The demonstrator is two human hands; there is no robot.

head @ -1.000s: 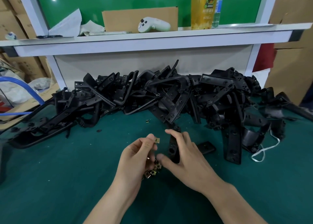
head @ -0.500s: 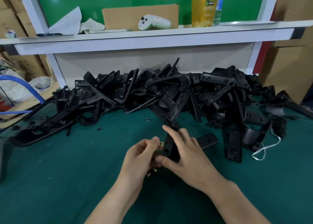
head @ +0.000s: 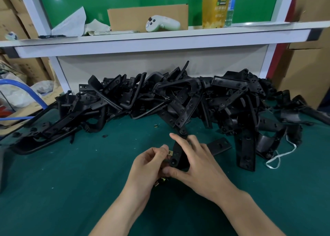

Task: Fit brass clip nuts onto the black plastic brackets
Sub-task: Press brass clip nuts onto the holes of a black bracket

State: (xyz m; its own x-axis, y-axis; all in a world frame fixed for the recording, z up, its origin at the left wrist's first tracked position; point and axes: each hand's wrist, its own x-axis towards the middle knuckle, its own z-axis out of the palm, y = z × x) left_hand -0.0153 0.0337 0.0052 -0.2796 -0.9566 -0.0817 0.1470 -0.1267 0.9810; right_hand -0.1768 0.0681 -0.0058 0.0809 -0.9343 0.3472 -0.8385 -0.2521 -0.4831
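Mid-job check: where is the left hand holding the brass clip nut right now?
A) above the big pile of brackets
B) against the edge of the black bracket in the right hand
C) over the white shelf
B: the left hand pinches the brass clip nut right at the left edge of the black bracket, which the right hand grips low over the green mat.
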